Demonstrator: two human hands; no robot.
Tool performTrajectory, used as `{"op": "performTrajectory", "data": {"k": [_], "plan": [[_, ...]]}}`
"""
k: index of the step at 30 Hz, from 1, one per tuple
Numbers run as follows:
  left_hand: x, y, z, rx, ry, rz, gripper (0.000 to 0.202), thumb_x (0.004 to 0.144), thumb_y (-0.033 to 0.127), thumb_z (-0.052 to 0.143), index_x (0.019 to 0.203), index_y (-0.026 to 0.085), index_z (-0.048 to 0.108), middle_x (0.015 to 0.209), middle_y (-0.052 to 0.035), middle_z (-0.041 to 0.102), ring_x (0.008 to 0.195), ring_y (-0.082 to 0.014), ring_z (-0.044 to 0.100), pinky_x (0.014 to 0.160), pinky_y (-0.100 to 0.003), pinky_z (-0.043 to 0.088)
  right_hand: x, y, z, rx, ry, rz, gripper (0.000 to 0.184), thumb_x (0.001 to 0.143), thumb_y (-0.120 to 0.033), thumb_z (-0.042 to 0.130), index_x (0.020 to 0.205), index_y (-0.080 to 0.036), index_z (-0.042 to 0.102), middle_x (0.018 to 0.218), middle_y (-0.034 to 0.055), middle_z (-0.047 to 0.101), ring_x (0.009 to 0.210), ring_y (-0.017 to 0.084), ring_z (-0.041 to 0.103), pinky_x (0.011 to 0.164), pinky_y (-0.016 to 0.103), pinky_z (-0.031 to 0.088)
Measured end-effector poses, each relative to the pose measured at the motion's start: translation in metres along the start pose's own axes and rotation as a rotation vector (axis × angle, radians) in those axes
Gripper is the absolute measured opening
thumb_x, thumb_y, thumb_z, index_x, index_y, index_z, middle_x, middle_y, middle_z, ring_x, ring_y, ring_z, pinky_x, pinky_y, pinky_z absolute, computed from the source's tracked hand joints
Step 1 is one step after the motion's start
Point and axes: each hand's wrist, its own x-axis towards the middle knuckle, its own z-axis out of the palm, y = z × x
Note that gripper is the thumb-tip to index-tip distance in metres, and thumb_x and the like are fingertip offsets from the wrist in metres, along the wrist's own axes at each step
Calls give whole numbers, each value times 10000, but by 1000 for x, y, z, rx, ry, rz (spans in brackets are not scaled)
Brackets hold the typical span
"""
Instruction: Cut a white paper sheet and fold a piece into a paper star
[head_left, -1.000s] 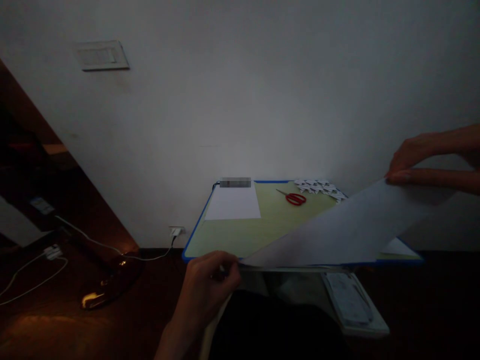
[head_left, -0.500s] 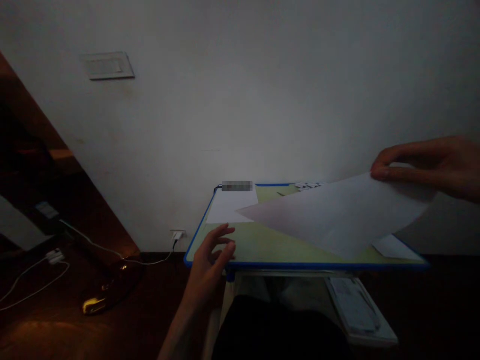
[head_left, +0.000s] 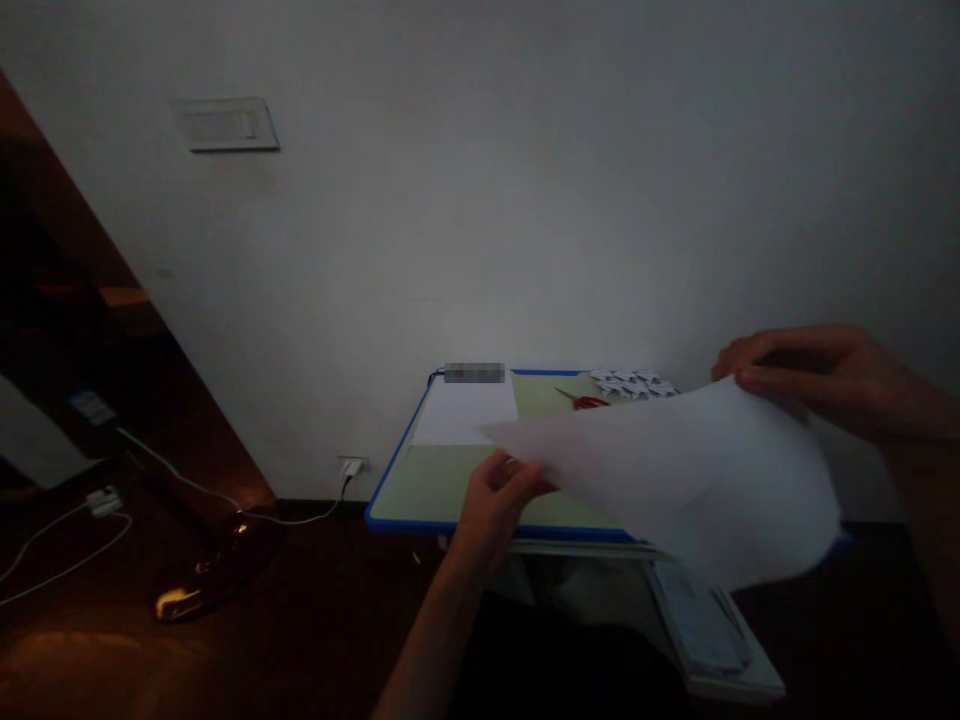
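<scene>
"Right of centre, what's lifted?"
"A white sheet, in front of the surface. The right hand pinches its top edge; the left hand meets its lower-left edge, whether gripping I can't tell."
"Farther back?"
"Red-handled scissors, folded paper pieces."
"Containers?"
"Lower right, a pale tray carries a whitish item, too dim to name."

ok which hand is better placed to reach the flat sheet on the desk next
Likely the left hand: it is nearer the flat sheet, while the right hand pinches the raised sheet farther right.
</scene>
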Motion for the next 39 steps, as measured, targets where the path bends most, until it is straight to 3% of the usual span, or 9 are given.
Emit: {"op": "performTrajectory", "data": {"k": [4, 8, 15, 23, 27, 30, 33, 36, 39], "plan": [[-21, 16, -16, 275, 253, 68, 344, 770, 419, 895, 863, 125, 743, 655, -42, 744, 535, -148, 664, 544, -245, 536, 8, 4, 35, 141, -156, 164, 383, 920, -570, 728, 838, -199, 769, 757, 43, 719, 632, 171, 653, 524, 264, 468], [-47, 25, -43, 435, 520, 71, 385, 753, 486, 875, 816, 145, 707, 494, 0, 652, 387, -130, 564, 415, -214, 450, 26, 35, 89, -203, -242, 131, 474, 1079, -545, 454, 1104, -188, 765, 1031, 83, 796, 934, 215, 739, 815, 311, 572], [-70, 24, -59, 566, 893, 132, 393, 662, 467, 881, 794, 170, 660, 497, 35, 637, 344, -126, 530, 353, -208, 405, 63, 115, 155, -496, -273, 347, 319, 1028, -377, 673, 1276, -175, 674, 1285, 100, 705, 1092, 245, 714, 941, 465, 610], [-79, -1, -60, 386, 936, 14, 495, 715, 598, 832, 903, 205, 598, 542, 25, 653, 406, -177, 598, 345, -238, 435, 89, 133, 177, -544, -361, 451, 367, 1021, -362, 685, 1340, -184, 643, 1359, 113, 668, 1142, 264, 698, 955, 480, 611], [-82, -24, -51, 284, 703, -213, 520, 731, 608, 840, 871, 143, 654, 631, -47, 692, 493, -196, 655, 378, -253, 461, 93, 126, 172, -443, -389, 474, 360, 1021, -358, 686, 1336, -187, 647, 1366, 114, 664, 1147, 263, 696, 959, 478, 609], [-81, -34, -41, 280, 663, -248, 528, 712, 604, 857, 826, 128, 659, 638, -69, 688, 491, -187, 631, 348, -242, 426, 84, 117, 161, -288, -377, 462, 341, 1028, -363, 675, 1320, -189, 653, 1325, 107, 685, 1100, 246, 710, 932, 460, 619], [-78, -36, -36, 289, 626, -242, 514, 682, 580, 879, 773, 122, 663, 638, -84, 690, 506, -187, 630, 341, -238, 418, 55, 99, 147, -64, -347, 429, 433, 1056, -333, 597, 1438, -132, 567, 1129, 164, 767, 912, 216, 755, 868, 389, 623], [-78, -37, -37, 304, 554, -239, 490, 665, 543, 902, 749, 119, 671, 629, -78, 682, 516, -188, 637, 338, -231, 415, -2, 68, 143, 207, -282, 363, 539, 1086, -425, 480, 1567, -183, 447, 1276, 179, 734, 1055, 228, 755, 910, 376, 605], [-82, -42, -37, 286, 508, -255, 466, 713, 534, 889, 786, 120, 688, 673, -76, 695, 535, -176, 648, 363, -225, 442, -79, 31, 157, 940, -189, 458, 614, 919, -481, 764, 1478, -294, 590, 1320, 145, 725, 1122, 260, 724, 897, 379, 579]]}}
